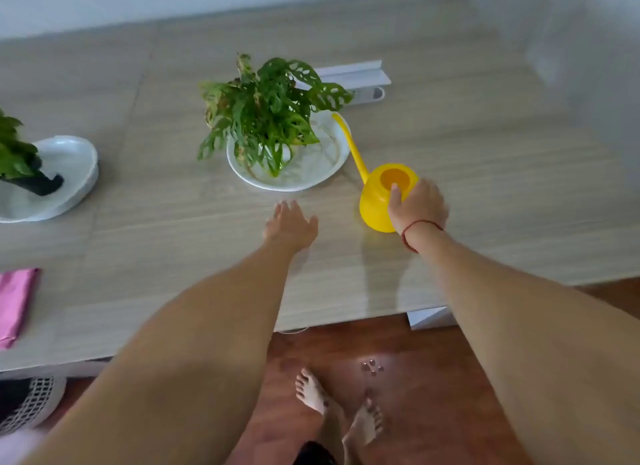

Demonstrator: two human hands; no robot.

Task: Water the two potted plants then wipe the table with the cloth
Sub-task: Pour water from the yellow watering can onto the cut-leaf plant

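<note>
Table (450, 125): pale wood-grain top, fills most of the view, near edge running across the lower part. Below it, reddish wood floor (415, 343) with the person's bare feet visible.

Centre plant (266, 107): leafy green, holed leaves, standing in a round white dish (294, 182) around mid-table. Behind it, at the far side, a white box-like object (353, 74), partly hidden by leaves.

Left plant (14, 149): cut off by the left edge, dark pot tilted in a white dish (72, 159), well apart from the centre plant.

Watering can (377, 201): yellow, round body resting on the table just right of the centre dish. Long thin spout reaches up and left, tip over the dish's right rim beside the leaves. Open top faces the camera.

Cloth (15, 305): pink, folded, lying flat near the table's near-left edge, partly out of frame.

Right hand (420, 206): closed around the near-right side of the can, thumb at the rim of the opening; handle hidden under the hand. Red string bracelet (419, 227) at the wrist.

Left hand (291, 223): open, fingers spread and extended, palm down near the table, between the dish and the near edge. Holds nothing; contact with the surface cannot be told.
</note>
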